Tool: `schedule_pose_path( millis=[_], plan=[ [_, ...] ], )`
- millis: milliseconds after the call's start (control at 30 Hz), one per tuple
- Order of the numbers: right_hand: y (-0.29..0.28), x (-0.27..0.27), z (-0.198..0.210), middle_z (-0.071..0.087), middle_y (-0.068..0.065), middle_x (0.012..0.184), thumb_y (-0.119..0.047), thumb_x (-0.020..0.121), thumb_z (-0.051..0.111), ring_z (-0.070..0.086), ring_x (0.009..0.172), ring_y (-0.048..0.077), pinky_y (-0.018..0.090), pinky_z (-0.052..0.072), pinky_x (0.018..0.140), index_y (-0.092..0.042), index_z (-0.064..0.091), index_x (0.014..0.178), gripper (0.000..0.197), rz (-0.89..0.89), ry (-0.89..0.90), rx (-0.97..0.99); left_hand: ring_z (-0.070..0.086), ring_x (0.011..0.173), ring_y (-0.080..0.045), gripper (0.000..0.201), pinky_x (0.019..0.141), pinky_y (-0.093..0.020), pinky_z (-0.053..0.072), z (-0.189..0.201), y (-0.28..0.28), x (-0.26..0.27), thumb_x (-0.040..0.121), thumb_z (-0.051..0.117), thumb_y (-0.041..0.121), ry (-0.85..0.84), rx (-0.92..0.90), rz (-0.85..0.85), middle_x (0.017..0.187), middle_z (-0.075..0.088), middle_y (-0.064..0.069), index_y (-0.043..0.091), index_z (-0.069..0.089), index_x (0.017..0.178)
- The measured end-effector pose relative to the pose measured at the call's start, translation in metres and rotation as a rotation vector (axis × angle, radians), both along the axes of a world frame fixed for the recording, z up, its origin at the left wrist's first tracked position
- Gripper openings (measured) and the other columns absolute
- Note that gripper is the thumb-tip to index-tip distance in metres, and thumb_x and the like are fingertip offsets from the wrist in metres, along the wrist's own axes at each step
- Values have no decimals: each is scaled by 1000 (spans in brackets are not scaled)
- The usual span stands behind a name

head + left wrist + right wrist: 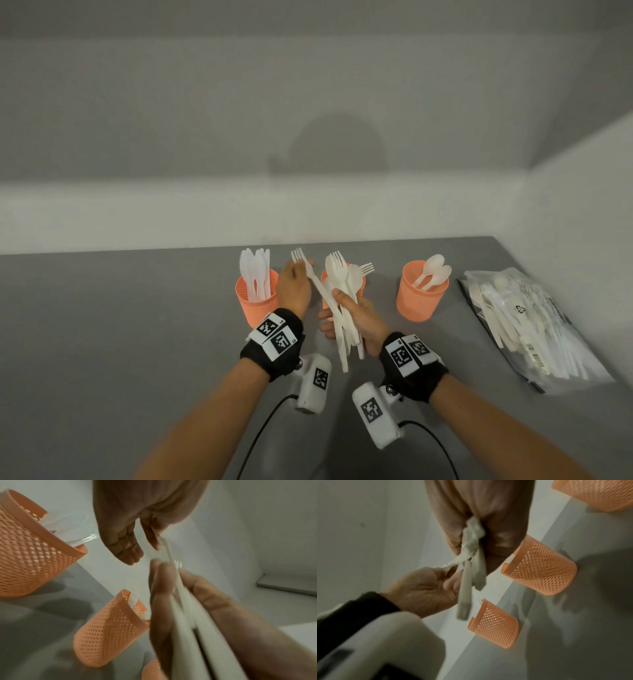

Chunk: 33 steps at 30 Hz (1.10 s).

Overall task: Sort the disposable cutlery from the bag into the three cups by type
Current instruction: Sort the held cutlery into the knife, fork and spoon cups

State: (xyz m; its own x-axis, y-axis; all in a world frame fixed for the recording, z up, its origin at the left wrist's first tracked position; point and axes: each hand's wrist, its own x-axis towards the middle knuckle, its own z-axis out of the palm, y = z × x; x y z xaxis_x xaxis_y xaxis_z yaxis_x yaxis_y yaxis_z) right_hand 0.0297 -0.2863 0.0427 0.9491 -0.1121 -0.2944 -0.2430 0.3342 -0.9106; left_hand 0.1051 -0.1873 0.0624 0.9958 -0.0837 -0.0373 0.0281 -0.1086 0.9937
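Observation:
Three orange mesh cups stand in a row: the left cup holds knives, the middle cup forks, the right cup two spoons. My right hand grips a bundle of white cutlery in front of the middle cup, forks and spoon heads pointing up. My left hand pinches one fork near its head; the handle runs down into the bundle. The left wrist view shows the left hand's fingers on that fork. In the right wrist view the right hand's fingers close round the bundle.
The clear plastic bag with more cutlery lies flat at the right, near the side wall. A white wall runs behind the cups. The grey table stretches to the left. Cables trail from both wrist cameras near the front edge.

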Motion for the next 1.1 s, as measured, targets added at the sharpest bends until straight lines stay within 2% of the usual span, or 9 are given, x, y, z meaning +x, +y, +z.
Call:
schedule_pose_path(
  millis=[133, 200, 267, 367, 467, 767, 933, 1033, 1100],
  plan=[
    [-7, -2, -4, 58, 7, 57, -21, 97, 48, 50, 36, 13, 22, 43, 38, -3, 54, 93, 19, -90, 14, -60, 61, 55, -15, 31, 59, -29, 55, 19, 10, 9, 102, 24, 30, 56, -308, 128, 67, 59, -7, 13, 50, 102],
    [-9, -2, -6, 51, 5, 56, -19, 96, 48, 42, 32, 11, 19, 36, 35, -10, 51, 88, 13, -110, 11, -136, 46, 37, -7, 28, 41, -19, 45, 24, 13, 11, 102, 27, 29, 45, -322, 129, 57, 45, -3, 13, 50, 104],
    [-8, 1, -10, 49, 4, 55, -19, 95, 50, 40, 32, 10, 18, 33, 35, -11, 48, 93, 9, -110, 6, -190, 35, 37, -7, 17, 36, -18, 33, 20, 12, 11, 99, 37, 23, 22, -211, 85, 55, 36, -1, 11, 49, 101],
    [-6, 5, -11, 53, 2, 55, -23, 93, 53, 40, 33, 11, 19, 34, 36, -11, 46, 106, 19, -103, -14, -227, 41, 47, -10, 14, 45, -19, 33, 10, 9, 4, 91, 52, 17, 26, -62, -27, 60, 45, 1, 12, 50, 105],
    [-4, 5, -7, 53, 3, 58, -25, 94, 53, 40, 33, 9, 19, 33, 37, -13, 53, 88, 14, -41, -16, -202, 51, 56, -6, 25, 52, -15, 39, 5, 3, -5, 87, 61, 17, -18, -44, -122, 70, 55, 3, 10, 57, 111],
    [-6, 7, -1, 50, -1, 53, -28, 93, 54, 40, 33, 7, 16, 32, 35, -21, 49, 93, 8, 97, 43, -45, 57, 82, -10, 32, 67, -6, 44, 5, 2, -6, 81, 68, 10, -252, 71, -94, 93, 61, 1, 12, 55, 110],
    [-5, 3, -1, 43, -4, 53, -35, 92, 54, 36, 35, 5, 15, 30, 36, -23, 52, 92, 12, 113, 77, 10, 59, 84, -24, 14, 75, -26, 47, 7, 3, -1, 80, 69, 11, -268, 121, -7, 93, 62, -13, 16, 58, 87],
    [-6, 2, -1, 41, -5, 54, -41, 92, 51, 35, 35, 3, 14, 30, 36, -18, 52, 91, 23, 40, 82, 37, 58, 79, -21, 12, 70, -22, 46, 11, 3, 4, 86, 62, 15, -235, 141, 38, 86, 60, -6, 8, 57, 95],
    [-7, 3, 0, 39, -3, 56, -40, 91, 53, 34, 35, 3, 15, 30, 37, -19, 51, 88, 21, -20, 50, -18, 59, 81, -26, 18, 73, -29, 46, 12, 5, 8, 88, 58, 17, -155, 94, 72, 84, 60, -7, 5, 57, 100]
  ],
)
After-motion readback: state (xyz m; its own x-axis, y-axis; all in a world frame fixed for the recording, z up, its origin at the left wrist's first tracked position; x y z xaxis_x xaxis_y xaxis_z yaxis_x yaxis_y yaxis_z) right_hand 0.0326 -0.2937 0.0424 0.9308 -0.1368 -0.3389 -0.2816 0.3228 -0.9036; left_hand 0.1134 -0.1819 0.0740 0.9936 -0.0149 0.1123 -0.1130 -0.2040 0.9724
